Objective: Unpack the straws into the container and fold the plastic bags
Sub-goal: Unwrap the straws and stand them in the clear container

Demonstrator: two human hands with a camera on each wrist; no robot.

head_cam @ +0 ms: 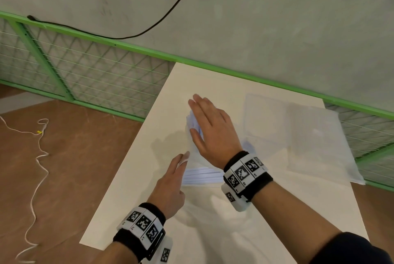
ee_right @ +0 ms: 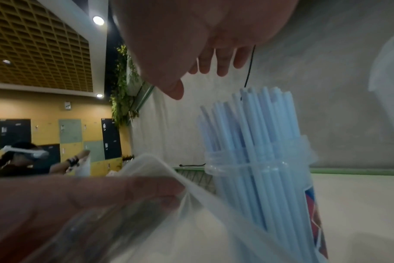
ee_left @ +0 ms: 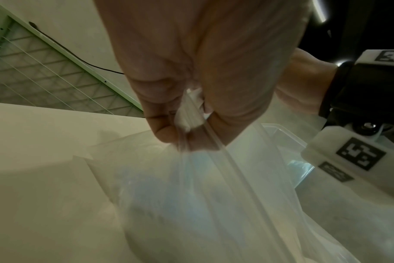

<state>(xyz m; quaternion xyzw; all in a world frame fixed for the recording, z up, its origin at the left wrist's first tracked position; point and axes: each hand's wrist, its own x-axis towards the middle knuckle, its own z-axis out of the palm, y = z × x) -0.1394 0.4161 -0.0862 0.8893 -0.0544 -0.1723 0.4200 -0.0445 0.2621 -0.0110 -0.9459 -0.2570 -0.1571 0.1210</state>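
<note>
A bundle of pale blue straws (head_cam: 202,175) (ee_right: 254,142) lies in a clear plastic bag (ee_left: 191,195) on the white table (head_cam: 132,189). My left hand (head_cam: 181,161) pinches the bag's open edge (ee_left: 189,113) between thumb and fingers. My right hand (head_cam: 204,123) is spread flat, fingers straight, above the far ends of the straws (head_cam: 193,120); in the right wrist view a gap shows between the right hand (ee_right: 202,71) and the straw tips. A clear container (head_cam: 266,118) (ee_left: 288,140) stands to the right, behind the right hand.
A flat clear plastic sheet or bag (head_cam: 319,142) lies at the table's right end. A green mesh fence (head_cam: 85,67) and a grey wall run behind. A white cord (head_cam: 40,157) trails on the brown floor at left. Another person (ee_right: 23,160) sits far off.
</note>
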